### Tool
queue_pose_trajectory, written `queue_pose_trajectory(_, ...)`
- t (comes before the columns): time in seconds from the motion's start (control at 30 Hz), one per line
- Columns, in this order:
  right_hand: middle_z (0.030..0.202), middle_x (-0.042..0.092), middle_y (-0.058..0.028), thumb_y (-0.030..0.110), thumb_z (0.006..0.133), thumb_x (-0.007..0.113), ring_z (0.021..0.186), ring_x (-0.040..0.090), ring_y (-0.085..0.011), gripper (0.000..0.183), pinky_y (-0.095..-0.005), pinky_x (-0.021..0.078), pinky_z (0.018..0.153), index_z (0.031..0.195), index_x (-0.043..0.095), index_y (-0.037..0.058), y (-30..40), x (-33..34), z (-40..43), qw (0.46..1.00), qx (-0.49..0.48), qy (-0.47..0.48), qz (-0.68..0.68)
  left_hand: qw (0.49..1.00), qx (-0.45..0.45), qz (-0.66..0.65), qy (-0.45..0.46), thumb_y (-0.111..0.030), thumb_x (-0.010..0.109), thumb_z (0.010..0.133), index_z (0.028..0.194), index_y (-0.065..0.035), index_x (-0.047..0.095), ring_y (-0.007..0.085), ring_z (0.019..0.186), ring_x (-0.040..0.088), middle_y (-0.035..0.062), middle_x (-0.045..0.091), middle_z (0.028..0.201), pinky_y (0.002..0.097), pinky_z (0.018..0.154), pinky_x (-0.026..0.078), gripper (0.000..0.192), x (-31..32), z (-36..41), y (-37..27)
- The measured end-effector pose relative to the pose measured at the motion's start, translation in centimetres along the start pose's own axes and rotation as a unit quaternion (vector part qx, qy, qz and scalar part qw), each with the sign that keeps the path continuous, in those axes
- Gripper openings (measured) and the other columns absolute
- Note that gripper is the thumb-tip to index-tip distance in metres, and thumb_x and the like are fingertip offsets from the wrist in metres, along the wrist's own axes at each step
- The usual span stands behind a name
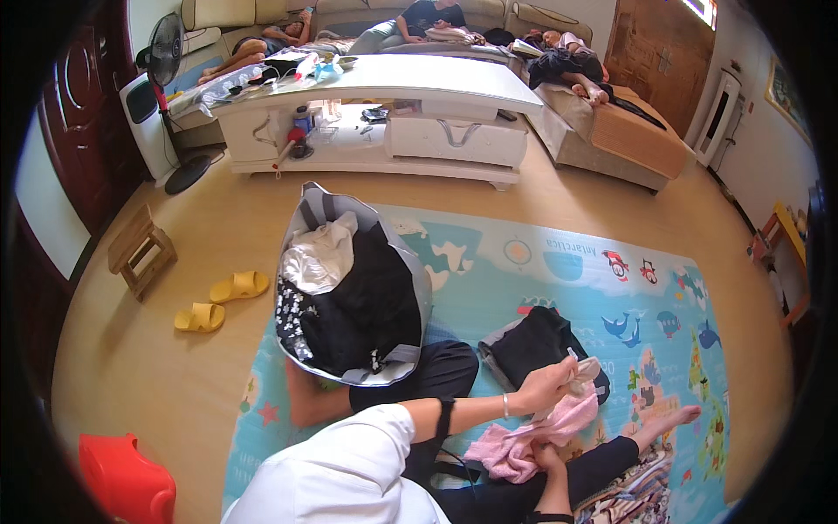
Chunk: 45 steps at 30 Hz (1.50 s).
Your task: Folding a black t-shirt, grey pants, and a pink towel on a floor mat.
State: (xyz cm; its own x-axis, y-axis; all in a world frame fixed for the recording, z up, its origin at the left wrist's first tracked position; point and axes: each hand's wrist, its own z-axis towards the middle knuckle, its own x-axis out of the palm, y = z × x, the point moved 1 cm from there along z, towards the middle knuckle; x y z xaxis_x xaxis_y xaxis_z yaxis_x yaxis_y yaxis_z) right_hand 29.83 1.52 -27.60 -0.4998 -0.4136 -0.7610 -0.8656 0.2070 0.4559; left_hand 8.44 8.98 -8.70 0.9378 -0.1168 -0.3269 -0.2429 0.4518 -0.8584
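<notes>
My left hand (pixel 550 386) is raised over the mat, its fingers closed on a pale, light-coloured end of cloth. Lower down, my right hand (pixel 547 456) grips a pink cloth (pixel 510 449) that hangs between both hands above my lap. Whether the pale and pink parts are one garment, I cannot tell. Just beyond my hands a black and grey garment (pixel 537 344) lies folded on the blue play mat (pixel 478 259). A large grey fabric bag (pixel 419 281) stands open by my bent leg, filled with black clothing (pixel 373 295) and a white garment (pixel 321 255).
Patterned cloth (pixel 628 488) lies beside my outstretched leg. Yellow slippers (pixel 239 287), a wooden stool (pixel 144 252) and a red plastic object (pixel 127 478) are at the left. Ahead stand a white coffee table (pixel 452 82) and a fan (pixel 165 49); several people rest on the sofa (pixel 569 124).
</notes>
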Motion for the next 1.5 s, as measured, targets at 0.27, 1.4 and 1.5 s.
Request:
queue_pose_trajectory(0.27,0.088,0.062,-0.0074,0.034,0.084,0.057,0.082,0.061,-0.0184,0.036,-0.0337,0.0484,0.075,0.102,0.057,0.0024,14.1,-9.7,-15.4,0.929,-0.272,-0.219,0.124,0.939,0.022,-0.217,0.267,-0.003,0.047,0.081,0.105,-0.0059,0.040,0.0108,0.066,0.050,0.0054,0.048,0.086,0.0253,0.054,0.038,0.025,-6.7,-5.5,-9.4)
queue_pose_trajectory(1.4,0.110,0.050,-0.0127,0.011,0.090,0.044,0.095,0.054,-0.0191,0.042,-0.0266,0.0469,0.069,0.130,0.039,0.0002,20.7,-13.4,-25.2,0.940,-0.246,-0.170,0.163,0.813,-0.034,-0.421,0.401,-0.019,0.037,0.098,0.111,-0.0043,0.039,0.0105,0.070,0.052,0.0032,0.046,0.080,0.0252,0.060,0.041,0.020,-9.3,-11.7,-7.1)
queue_pose_trajectory(1.5,0.114,0.051,-0.0122,0.003,0.077,0.059,0.109,0.049,-0.0276,0.053,-0.0330,0.0402,0.092,0.128,0.043,0.0039,24.1,-13.1,-26.0,0.934,-0.275,-0.224,0.043,0.838,-0.043,-0.425,0.339,-0.017,0.040,0.096,0.109,-0.0049,0.038,0.0099,0.070,0.052,0.0038,0.047,0.080,0.0237,0.057,0.040,0.018,-9.0,-11.7,-7.3)
